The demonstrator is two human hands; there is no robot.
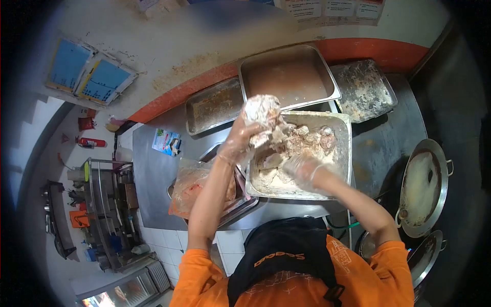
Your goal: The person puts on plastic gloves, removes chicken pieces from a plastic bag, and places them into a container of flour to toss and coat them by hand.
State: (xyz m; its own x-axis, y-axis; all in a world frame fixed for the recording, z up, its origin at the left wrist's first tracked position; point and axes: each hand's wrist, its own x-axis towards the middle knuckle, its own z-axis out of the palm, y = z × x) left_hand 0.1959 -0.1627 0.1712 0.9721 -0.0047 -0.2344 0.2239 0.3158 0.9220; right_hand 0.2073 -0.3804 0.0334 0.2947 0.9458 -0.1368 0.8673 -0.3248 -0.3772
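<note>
My left hand [240, 137], in a clear plastic glove, grips a flour-coated piece of meat [262, 110] above the left rim of a metal tray [349, 153]. Inside that tray lie white flour [276, 179] and several coated meat pieces [307, 139]. My right hand [303, 169], gloved too and blurred by motion, is low over the flour at the front of the tray. Its fingers are too smeared to tell whether they hold anything.
A pan of brownish liquid [286, 77] stands behind the tray, between an empty-looking pan [215, 107] and a crusted tray [363, 89]. A plastic bag [197, 189] and a blue packet [166, 141] lie left. Large frying pans [425, 187] are at right.
</note>
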